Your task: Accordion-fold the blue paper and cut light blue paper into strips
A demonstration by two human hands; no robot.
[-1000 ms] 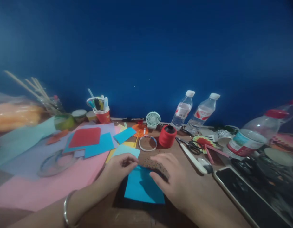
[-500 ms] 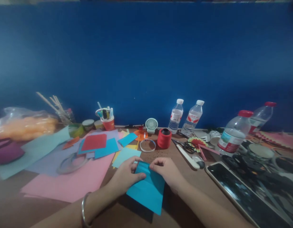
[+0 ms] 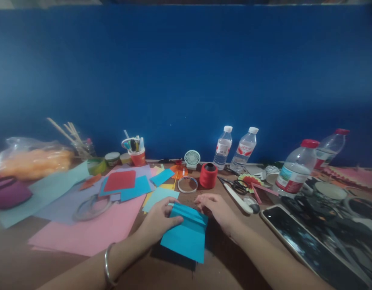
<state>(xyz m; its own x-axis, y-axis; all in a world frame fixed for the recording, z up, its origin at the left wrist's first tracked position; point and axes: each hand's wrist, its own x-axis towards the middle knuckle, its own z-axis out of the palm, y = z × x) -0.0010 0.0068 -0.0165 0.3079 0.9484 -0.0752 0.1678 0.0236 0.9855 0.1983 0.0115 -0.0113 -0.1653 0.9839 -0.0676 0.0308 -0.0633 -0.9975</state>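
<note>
A sheet of blue paper [image 3: 186,235] with creased folds across its far end is held just above the table in front of me. My left hand [image 3: 160,221] pinches its left edge, thumb on top and fingers underneath. A metal bangle [image 3: 106,264] circles that wrist. Close to the paper's far right corner is my right hand [image 3: 214,209], its fingers loosely bent and apart from the thumb. Whether its fingertips touch the paper's edge is hard to make out. Beyond the hands lies a pale blue sheet [image 3: 160,198].
Coloured papers [image 3: 92,237] spread across the left. A red thread spool [image 3: 208,176], a small fan [image 3: 192,159] and water bottles [image 3: 222,149] stand at the back. Scissors [image 3: 238,186], a white-handled knife [image 3: 238,199] and a phone [image 3: 294,237] lie to the right.
My right hand has let go of the paper's far edge and shifted slightly right and away. The paper has tilted, its near edge rising, with the left hand still on it.
</note>
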